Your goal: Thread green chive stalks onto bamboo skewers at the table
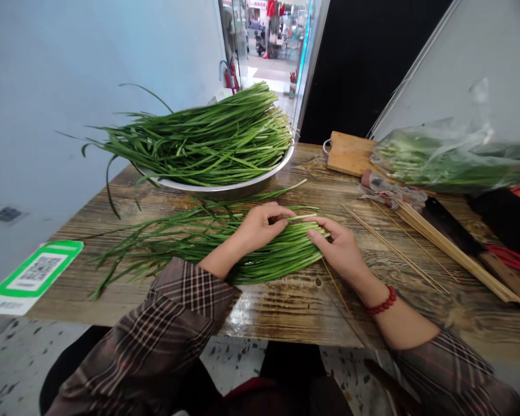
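Observation:
Long green chives (277, 254) lie in a flat row on the wooden table, their pale stem ends to the right and loose leaves trailing left. My left hand (262, 226) rests over the row's upper edge, fingers curled and pinched on a chive stem. At the stem ends is my right hand (338, 245), its thumb and fingers closed around the tips, with a thin skewer running from below it towards the table's front edge. Wooden skewers (394, 248) lie to the right of my right hand.
A metal bowl (242, 188) heaped with chives stands behind. To the right are a cutting board (350, 153), a plastic bag of greens (459, 156), a skewer bundle (459, 251) and a knife (455, 225). A green code card (37, 271) lies at the left corner.

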Demonstrator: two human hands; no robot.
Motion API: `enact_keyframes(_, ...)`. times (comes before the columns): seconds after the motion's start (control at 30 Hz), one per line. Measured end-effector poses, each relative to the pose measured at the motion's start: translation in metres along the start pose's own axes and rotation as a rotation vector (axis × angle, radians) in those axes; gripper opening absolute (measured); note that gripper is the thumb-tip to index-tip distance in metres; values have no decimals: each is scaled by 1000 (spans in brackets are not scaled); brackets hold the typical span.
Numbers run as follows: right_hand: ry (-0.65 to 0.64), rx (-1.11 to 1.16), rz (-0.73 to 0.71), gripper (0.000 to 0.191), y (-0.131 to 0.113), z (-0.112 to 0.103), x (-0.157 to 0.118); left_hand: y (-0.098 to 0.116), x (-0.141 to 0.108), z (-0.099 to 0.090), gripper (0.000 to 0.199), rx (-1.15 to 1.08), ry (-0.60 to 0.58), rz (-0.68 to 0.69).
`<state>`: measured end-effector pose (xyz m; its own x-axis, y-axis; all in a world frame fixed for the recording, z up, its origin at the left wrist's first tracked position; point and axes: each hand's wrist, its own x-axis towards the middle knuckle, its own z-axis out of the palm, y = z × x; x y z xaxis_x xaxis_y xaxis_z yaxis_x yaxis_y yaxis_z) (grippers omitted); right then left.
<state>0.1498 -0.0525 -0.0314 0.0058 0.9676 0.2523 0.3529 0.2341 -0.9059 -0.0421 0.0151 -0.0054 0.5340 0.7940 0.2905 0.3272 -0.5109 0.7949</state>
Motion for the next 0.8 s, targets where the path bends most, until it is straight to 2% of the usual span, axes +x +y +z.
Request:
enact_keyframes(0.17,-4,-23,-29,24,-3,0,0,2,0,3,16,-66,3,-16)
enact_keyframes(0.47,15,-48,-48,25,-6,0,0,0,-1,1,22,-125,-9,-99)
enact_keyframes(0.8,5,-64,-65,23,-8,-2,0,3,-1,0,20,-177,-35,-91)
